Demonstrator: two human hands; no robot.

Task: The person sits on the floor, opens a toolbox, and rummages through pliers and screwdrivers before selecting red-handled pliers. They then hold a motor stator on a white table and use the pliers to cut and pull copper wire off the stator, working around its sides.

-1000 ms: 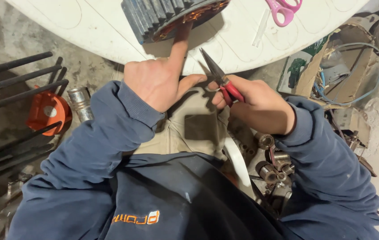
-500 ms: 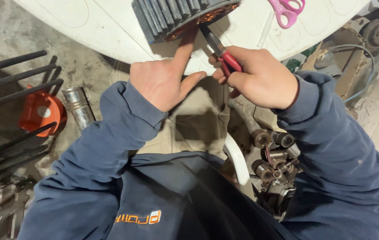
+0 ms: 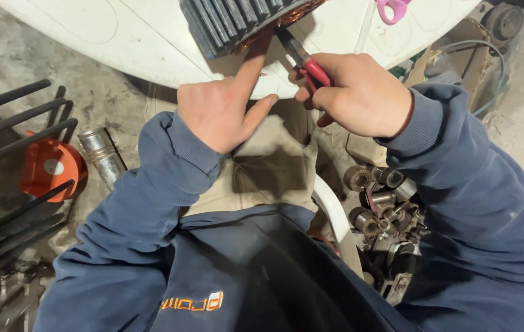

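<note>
i see the white round table (image 3: 151,43) filling the top of the view, its curved edge just above my two hands. on it, at the top edge, sits the grey ribbed motor stator (image 3: 237,21), tilted, with copper windings showing along its lower rim. below the table is the lap in beige trousers (image 3: 271,172), framed by my dark blue sleeves.

my left hand (image 3: 219,110) is mostly curled, thumb out to the side, with the index finger stretched up so its tip touches the stator's lower rim at the copper. my right hand (image 3: 354,92) is clenched around the red handles of the needle-nose pliers (image 3: 302,55); the dark nose points up and left to the stator's rim, just beside the left fingertip. i cannot tell whether the nose pinches anything.

off to the left on the floor lie black metal rods (image 3: 16,123), an orange plastic part (image 3: 50,169) under them, and a short steel tube (image 3: 102,154) beside it. to the right of the lap sits a heap of small motor armatures (image 3: 379,203). pink scissors (image 3: 392,7) peek in at the table's top edge.
</note>
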